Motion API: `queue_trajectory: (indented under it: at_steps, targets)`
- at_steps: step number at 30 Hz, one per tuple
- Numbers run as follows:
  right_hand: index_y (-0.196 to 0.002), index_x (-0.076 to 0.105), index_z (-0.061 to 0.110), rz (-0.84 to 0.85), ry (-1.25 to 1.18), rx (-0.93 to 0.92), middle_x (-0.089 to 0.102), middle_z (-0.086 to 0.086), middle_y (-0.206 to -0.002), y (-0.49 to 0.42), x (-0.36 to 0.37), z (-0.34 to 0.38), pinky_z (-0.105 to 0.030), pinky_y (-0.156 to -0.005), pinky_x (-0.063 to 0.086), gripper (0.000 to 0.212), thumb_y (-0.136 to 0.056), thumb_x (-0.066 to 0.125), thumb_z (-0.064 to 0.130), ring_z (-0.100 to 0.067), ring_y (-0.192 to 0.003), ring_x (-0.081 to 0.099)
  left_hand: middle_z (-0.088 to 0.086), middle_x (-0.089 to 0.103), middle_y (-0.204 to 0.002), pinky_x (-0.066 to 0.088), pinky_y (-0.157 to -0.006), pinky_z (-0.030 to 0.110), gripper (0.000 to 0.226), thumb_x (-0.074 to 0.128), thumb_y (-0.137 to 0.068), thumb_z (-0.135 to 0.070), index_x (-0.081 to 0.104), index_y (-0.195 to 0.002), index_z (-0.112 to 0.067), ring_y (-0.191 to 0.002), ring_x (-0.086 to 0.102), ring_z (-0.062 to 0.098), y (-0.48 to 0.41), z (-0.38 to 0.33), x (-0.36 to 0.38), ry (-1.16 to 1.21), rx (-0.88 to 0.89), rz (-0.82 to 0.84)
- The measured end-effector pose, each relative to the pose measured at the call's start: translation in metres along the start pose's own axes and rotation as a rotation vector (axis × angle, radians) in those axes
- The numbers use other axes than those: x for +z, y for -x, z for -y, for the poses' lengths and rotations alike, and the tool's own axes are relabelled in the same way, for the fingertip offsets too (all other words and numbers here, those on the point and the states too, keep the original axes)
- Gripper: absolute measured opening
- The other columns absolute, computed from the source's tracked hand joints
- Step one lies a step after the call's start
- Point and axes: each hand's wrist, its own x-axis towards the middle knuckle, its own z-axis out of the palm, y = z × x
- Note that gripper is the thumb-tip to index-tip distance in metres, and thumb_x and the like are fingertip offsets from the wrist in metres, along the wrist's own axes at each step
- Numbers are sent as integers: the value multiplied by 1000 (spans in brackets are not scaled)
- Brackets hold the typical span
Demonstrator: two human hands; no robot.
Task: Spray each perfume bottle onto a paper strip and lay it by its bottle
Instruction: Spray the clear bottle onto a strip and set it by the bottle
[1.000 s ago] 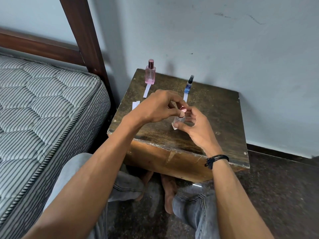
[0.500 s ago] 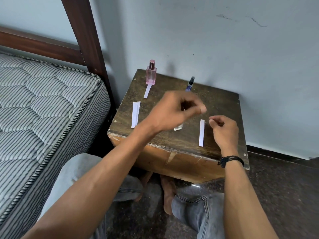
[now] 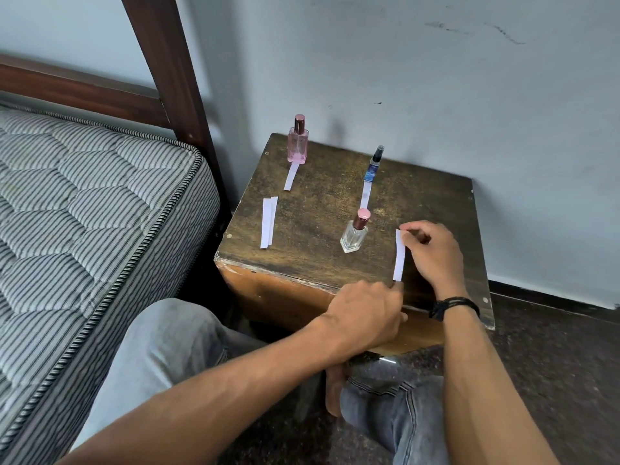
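Observation:
Three perfume bottles stand on a dark wooden table (image 3: 322, 209). A pink bottle (image 3: 298, 142) at the back left has a strip (image 3: 290, 176) in front of it. A slim blue bottle (image 3: 375, 164) at the back has a strip (image 3: 365, 195) too. A clear bottle with a pink cap (image 3: 355, 232) stands near the front. To its right lies a white paper strip (image 3: 399, 256). My right hand (image 3: 432, 253) pinches the strip's far end. My left hand (image 3: 369, 312) touches its near end at the table's front edge.
Two spare white strips (image 3: 268, 222) lie side by side at the table's left edge. A striped mattress (image 3: 84, 223) and dark wooden bed frame (image 3: 164, 65) stand to the left. A grey wall is behind the table. My knees are below the table front.
Both hands let go of the clear bottle, which now stands alone. My left hand swept down to the strip's near end. My right hand took the strip's far end.

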Motion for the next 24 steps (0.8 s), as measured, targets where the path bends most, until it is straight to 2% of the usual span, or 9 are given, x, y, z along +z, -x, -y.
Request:
queue_trajectory:
  at_steps: [3,5,8,15,20,24]
  targets:
    - [-102,75,36,14,6,5,60,3,-95,-1,0,-1,-31,-73,39,10,-97,68,31,-16,-89,58,16,71,-102,47,-66,42,44,55,-96,-44,50,-128,-14,-93,67,44,-2,-1,0,9,-12,-36]
    - [-101,76,35,13,9,4,61,0,-96,-2,0,-2,-31,-71,38,10,-96,69,30,-18,-90,59,17,71,-95,39,-61,40,35,56,-96,-42,50,-116,-14,-88,67,45,-3,-1,-2,37,-13,-71]
    - [-100,75,36,11,13,-1,61,1,-94,-2,1,-2,-30,-69,38,9,-95,71,31,-18,-89,59,17,70,-89,37,-60,39,29,57,-95,-40,48,-106,-15,-83,67,46,-2,-2,-3,51,-20,-93]
    - [-102,77,33,12,9,8,61,-2,-96,-3,1,-2,-33,-77,41,10,-95,70,33,-21,-91,60,14,72,-84,37,-56,37,36,60,-91,-41,49,-115,-16,-78,70,41,-4,0,1,-19,-102,-190]
    - [-100,75,35,12,10,15,62,0,-98,-3,1,-1,-32,-76,38,7,-96,70,33,-19,-92,59,15,72,-94,42,-63,38,40,56,-94,-47,56,-120,-16,-90,69,41,-7,3,3,-67,-103,-127]
    - [-98,75,34,16,4,17,63,2,-96,-3,1,-1,-33,-77,40,5,-95,72,32,-19,-93,60,15,72,-97,35,-62,38,40,54,-96,-47,58,-120,-16,-92,69,40,-8,2,1,-88,-99,-92]
